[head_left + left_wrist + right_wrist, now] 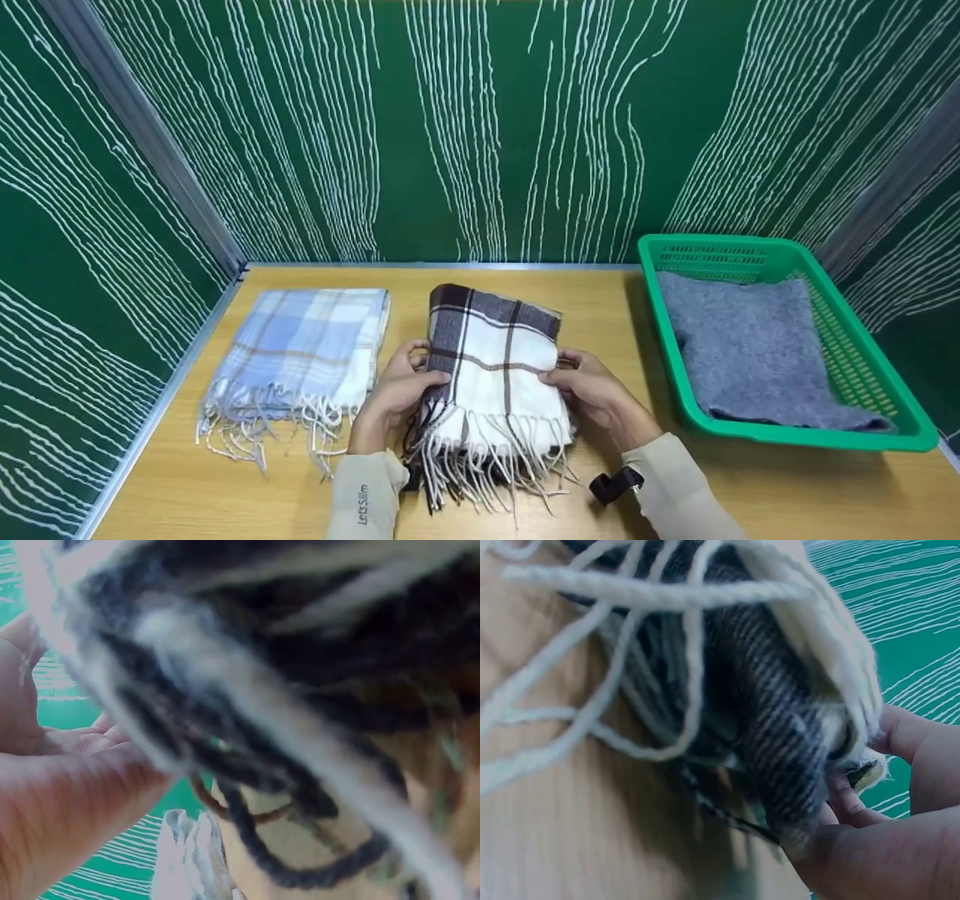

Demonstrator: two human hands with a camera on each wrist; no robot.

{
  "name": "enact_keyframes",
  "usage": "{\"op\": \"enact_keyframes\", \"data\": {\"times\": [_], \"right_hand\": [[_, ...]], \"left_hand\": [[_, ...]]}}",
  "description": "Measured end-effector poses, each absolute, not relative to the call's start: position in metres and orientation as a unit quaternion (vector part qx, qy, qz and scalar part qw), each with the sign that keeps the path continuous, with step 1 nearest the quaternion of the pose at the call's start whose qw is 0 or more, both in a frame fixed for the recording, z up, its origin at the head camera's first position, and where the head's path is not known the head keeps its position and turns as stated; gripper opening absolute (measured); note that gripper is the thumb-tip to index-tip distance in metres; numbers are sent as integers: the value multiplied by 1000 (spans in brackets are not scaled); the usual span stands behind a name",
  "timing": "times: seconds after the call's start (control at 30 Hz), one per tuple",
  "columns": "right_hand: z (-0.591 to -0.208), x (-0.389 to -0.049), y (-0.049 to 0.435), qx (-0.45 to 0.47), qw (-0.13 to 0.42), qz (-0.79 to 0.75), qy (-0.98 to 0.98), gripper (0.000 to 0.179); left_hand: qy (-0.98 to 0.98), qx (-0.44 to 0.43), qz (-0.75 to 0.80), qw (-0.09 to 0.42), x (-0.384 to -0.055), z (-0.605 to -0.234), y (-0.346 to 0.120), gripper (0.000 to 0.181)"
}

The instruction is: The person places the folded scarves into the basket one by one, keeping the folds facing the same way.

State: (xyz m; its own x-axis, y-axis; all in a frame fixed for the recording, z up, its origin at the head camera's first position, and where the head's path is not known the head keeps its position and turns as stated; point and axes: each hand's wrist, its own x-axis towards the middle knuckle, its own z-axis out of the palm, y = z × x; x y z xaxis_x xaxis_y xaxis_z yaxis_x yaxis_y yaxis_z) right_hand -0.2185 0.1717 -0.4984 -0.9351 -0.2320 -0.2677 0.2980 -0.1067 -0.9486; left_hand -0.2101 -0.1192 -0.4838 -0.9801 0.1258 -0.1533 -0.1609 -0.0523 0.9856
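A folded plaid scarf (487, 375) in white, dark brown and grey lies in the middle of the table, its fringe toward me. At its left edge my left hand (401, 382) grips the layers, thumb on top and fingers beneath. My right hand (596, 386) holds the opposite edge the same way. Close to the left wrist camera, dark and white fringe strands (247, 697) cover much of the view, beside the left hand (67, 780). In the right wrist view, the right hand (885, 825) pinches the scarf's thick folded side (772, 712).
A folded light blue and white plaid scarf (300, 345) with fringe lies on the left of the wooden table (285, 502). On the right stands a green plastic basket (660, 337) holding a folded grey cloth (750, 345). Green panels with white lines (525, 135) enclose the table.
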Motion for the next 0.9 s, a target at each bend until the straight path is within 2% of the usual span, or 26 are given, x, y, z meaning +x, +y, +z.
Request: {"op": "enact_keyframes", "data": {"times": [0.4,0.73,0.9], "right_hand": [[-476,-217,182,27,173,-733,657,54],[-462,-215,191,16,183,-741,646,44],[-455,-213,196,13,180,-734,655,46]], "left_hand": [[668,-1,736,109,-214,-475,-113,59],[662,10,742,105,-217,-468,-104,60],[656,17,748,102,-218,-466,-99,62]]}}
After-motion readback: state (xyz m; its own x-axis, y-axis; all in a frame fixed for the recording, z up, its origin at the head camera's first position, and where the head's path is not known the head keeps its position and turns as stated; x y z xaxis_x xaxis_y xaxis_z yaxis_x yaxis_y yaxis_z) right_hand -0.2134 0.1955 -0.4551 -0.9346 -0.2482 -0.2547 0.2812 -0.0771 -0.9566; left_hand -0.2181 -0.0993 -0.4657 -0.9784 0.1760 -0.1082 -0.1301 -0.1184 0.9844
